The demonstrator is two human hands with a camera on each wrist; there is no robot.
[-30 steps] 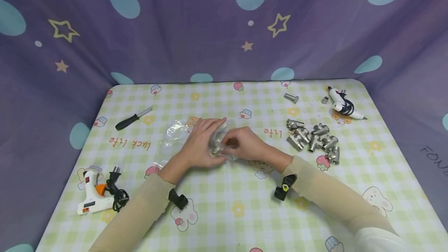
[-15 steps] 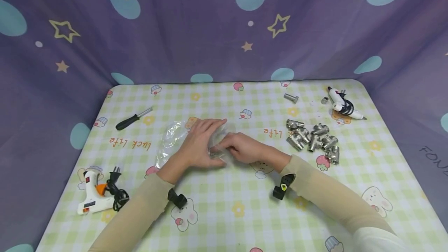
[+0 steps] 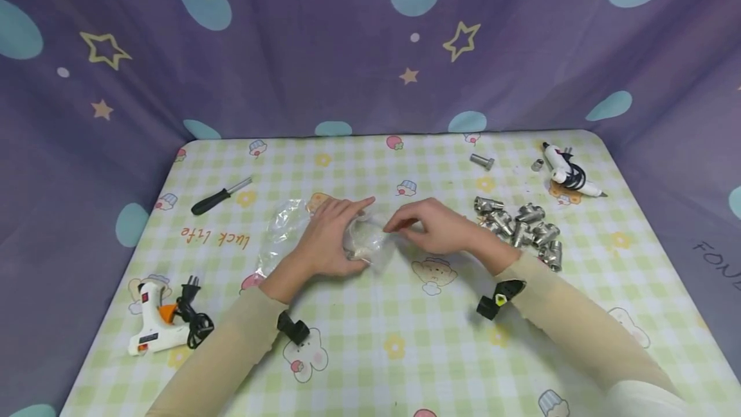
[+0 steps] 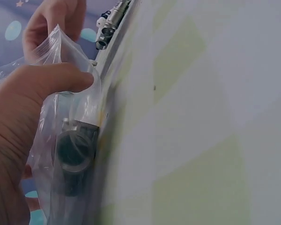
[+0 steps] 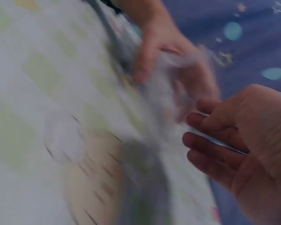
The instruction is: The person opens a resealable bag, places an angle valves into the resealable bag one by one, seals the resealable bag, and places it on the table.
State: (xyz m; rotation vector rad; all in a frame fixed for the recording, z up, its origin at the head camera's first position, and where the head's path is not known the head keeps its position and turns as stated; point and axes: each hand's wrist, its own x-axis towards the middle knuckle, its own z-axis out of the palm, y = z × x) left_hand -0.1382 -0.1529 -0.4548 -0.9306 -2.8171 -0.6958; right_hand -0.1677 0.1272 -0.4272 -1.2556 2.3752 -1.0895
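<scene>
A clear plastic bag (image 3: 283, 233) lies at the middle of the table with its mouth spread towards the right. My left hand (image 3: 330, 240) grips it near the mouth, the thumb (image 4: 65, 77) lying over the film in the left wrist view. Inside the bag, a metal pipe fitting (image 4: 76, 150) shows through the plastic. My right hand (image 3: 431, 227) is just right of the mouth, fingers loosely bent and holding nothing. In the right wrist view its fingers (image 5: 215, 154) are beside the blurred bag.
Several metal tee fittings (image 3: 521, 233) lie in a pile right of my right hand. Behind them are a bolt (image 3: 482, 161), a small metal piece (image 3: 537, 165) and a white tool with wound cord (image 3: 570, 176). Left are a screwdriver (image 3: 217, 198) and a glue gun (image 3: 156, 324).
My right hand first reached into the bag's mouth, then came out empty and moved right, towards the fittings. The left hand has stayed in place on the bag.
</scene>
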